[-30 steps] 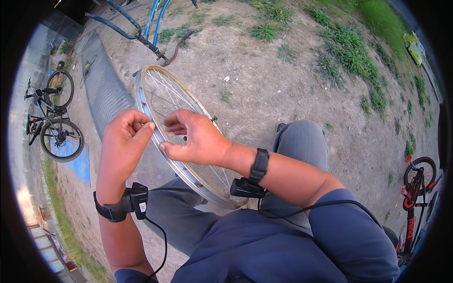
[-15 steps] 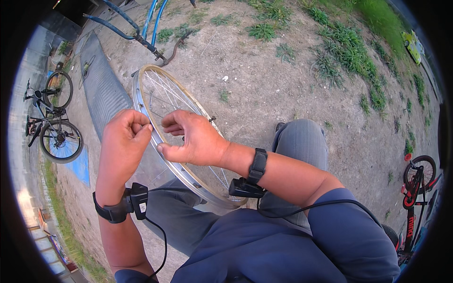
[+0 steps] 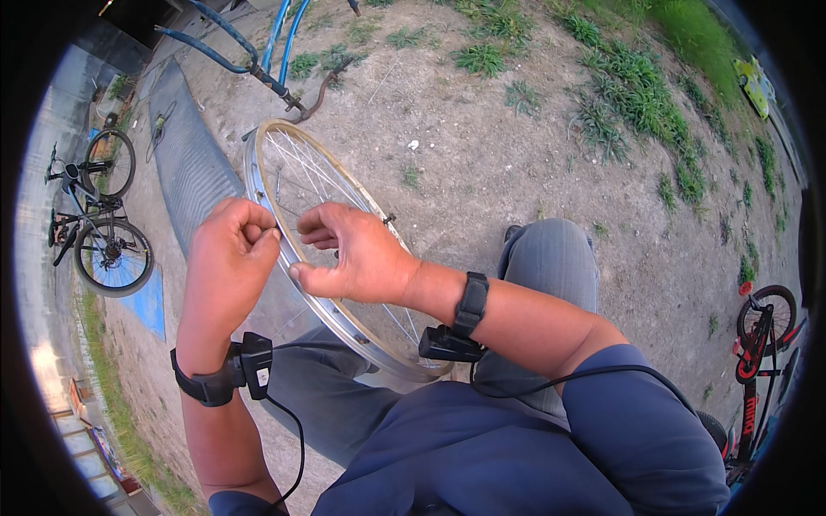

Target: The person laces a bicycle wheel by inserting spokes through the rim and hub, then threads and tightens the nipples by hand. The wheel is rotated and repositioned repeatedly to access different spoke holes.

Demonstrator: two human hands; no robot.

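Note:
A tyreless bicycle wheel [image 3: 350,328], with a silver outer rim, a tan inner edge and thin spokes, stands tilted in front of me between my legs. At the rim's left side, my left hand [image 3: 225,262] is closed, thumb against curled fingers; anything in that pinch is too small or hidden to name. My right hand [image 3: 366,258] straddles the rim from the right, its thumb on the outer face and its curled fingers on the spoke side. Part of the rim and the hub area are hidden behind my right hand.
A blue bicycle frame [image 3: 282,60] stands beyond the wheel. A ridged grey mat [image 3: 194,155] lies to the left, near a parked dark bicycle [image 3: 107,211]. At the right edge is a red and black bicycle [image 3: 753,361]. Grass tufts [image 3: 602,112] grow on the dirt.

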